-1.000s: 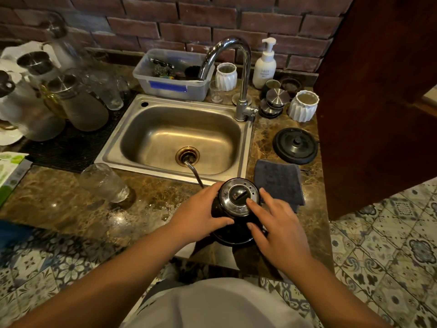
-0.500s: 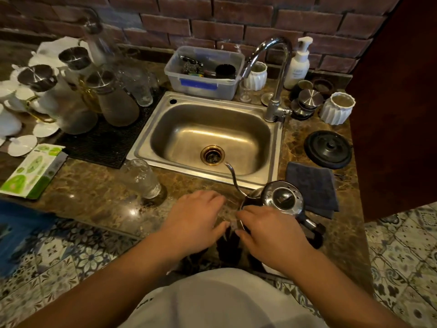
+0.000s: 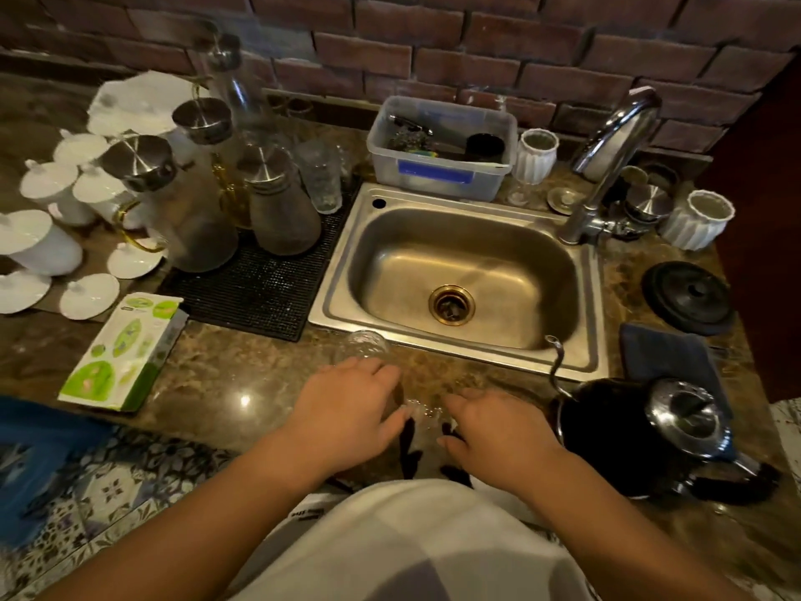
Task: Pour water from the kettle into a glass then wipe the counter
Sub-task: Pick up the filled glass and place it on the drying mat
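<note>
Hovering low over the brown marble counter (image 3: 225,383), the left hand (image 3: 346,409) curls around a clear drinking glass (image 3: 364,347), though actual contact is unclear. The right hand (image 3: 498,431) spreads released, grasping nothing. The black gooseneck kettle with a shiny steel lid (image 3: 641,431) stands just right of it, beside the folded dark grey cloth (image 3: 663,353).

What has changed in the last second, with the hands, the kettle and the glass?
Both hands let go of the kettle, which now stands alone on the counter, to their right by the cloth. The left hand has moved left to the glass and covers most of it; a grip cannot be confirmed. The right hand is open and empty. The glass, cloth and sink appear unmoved.
</note>
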